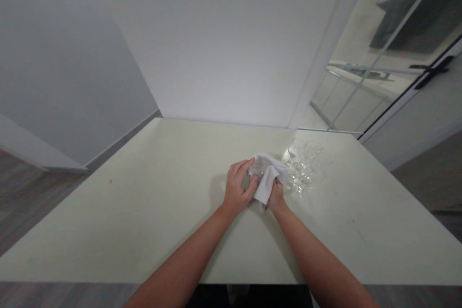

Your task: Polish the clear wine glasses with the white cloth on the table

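Observation:
My left hand (240, 184) is wrapped round the side of a clear glass (258, 167), thumb in front and fingers behind. A white cloth (267, 184) drapes over the far and right sides of the glass. My right hand (277, 195) is closed on the cloth and presses it at the glass; its fingers are mostly hidden by the fabric. Close to the right of my hands, several clear glasses (304, 166) stand grouped together on the pale table (173, 192).
A white wall panel (224, 57) rises behind the table's far edge. To the right is a glass-paned door (364, 77) with a black handle (433, 72). Grey wood-look floor (32, 187) shows at the left.

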